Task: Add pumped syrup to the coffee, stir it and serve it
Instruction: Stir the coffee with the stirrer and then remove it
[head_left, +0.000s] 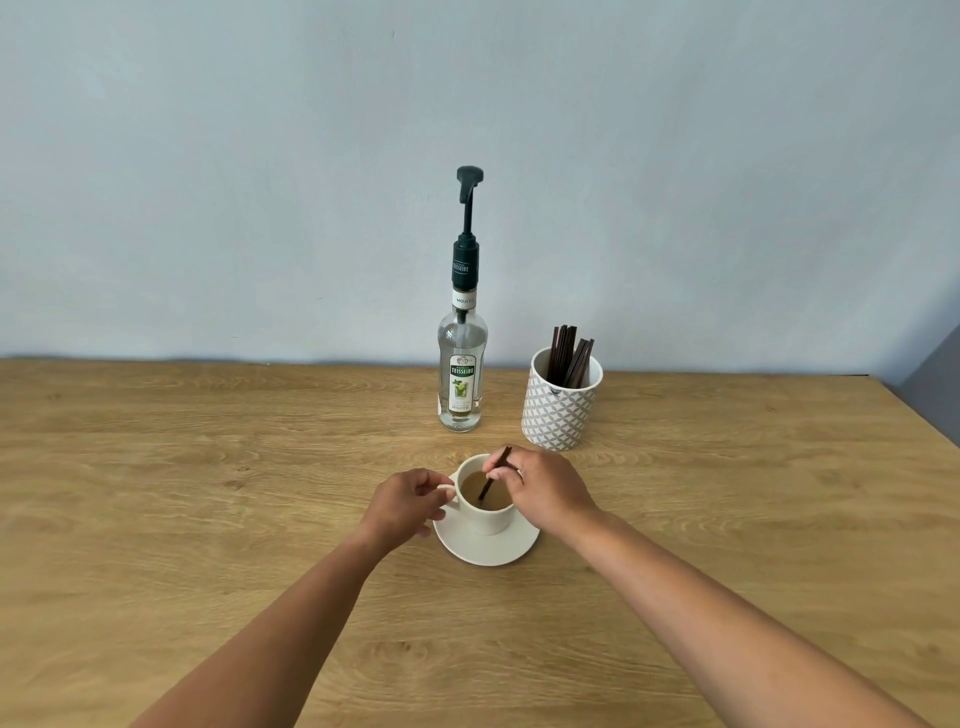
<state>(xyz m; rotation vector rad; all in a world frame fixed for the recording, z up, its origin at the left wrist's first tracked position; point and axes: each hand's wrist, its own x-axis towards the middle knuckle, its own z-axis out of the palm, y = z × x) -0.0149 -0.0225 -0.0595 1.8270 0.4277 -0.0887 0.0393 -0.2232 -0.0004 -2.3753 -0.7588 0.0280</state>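
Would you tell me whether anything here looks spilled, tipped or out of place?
Nothing stands out. The cup sits upright on its saucer with no spill showing, the syrup bottle and stick holder stand upright. The left hand holds its handle; the right hand pinches the stirrer.

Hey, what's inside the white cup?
Light brown coffee and the lower end of a dark stirrer, pinched by the right hand. Its submerged tip is hidden under the coffee.

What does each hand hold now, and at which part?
The right hand pinches the dark stirrer near its upper end; the left hand holds the white cup by its handle.
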